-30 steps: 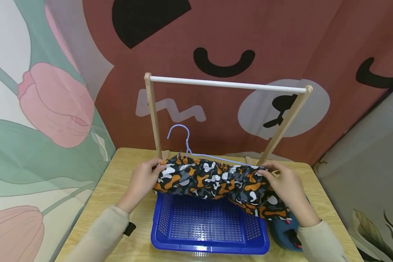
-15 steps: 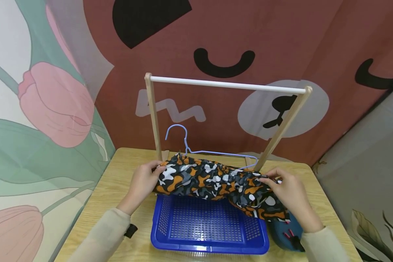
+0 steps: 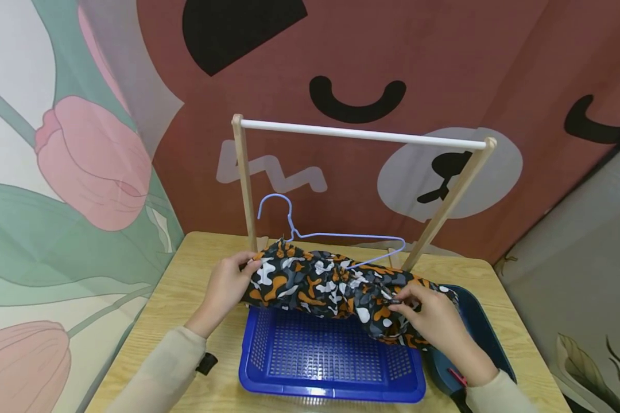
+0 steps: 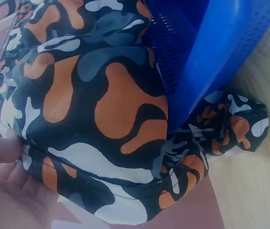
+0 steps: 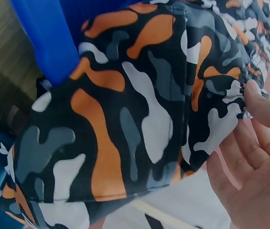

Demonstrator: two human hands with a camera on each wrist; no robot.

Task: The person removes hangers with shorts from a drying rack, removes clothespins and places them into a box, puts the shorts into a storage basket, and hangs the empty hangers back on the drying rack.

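Note:
Camouflage shorts (image 3: pixel 315 281) in black, orange, white and grey, with a gathered waistband, hang between my hands over the basket's far side. At their left end, my left hand (image 3: pixel 231 284) pinches the waistband between thumb and fingers; in the left wrist view the fingers lie partly behind the cloth. My right hand (image 3: pixel 434 315) pinches the waistband further right, and the right wrist view shows its thumb on the gathered edge (image 5: pixel 249 95). A light blue hanger (image 3: pixel 348 234) stands up out of the waist. Its right end is exposed; its left end is hidden in the cloth.
A blue perforated basket (image 3: pixel 330 393) sits on the wooden table (image 3: pixel 144 344) below the shorts. Behind rises a wooden rack with a white bar (image 3: pixel 361 134). A dark teal container (image 3: pixel 488 327) with a pink-red item (image 3: pixel 457 376) stands at the right.
My right hand has moved down, left and nearer, drawing the waistband off the hanger's right end, which now shows. The hanger has tilted slightly. My left hand has stayed in place.

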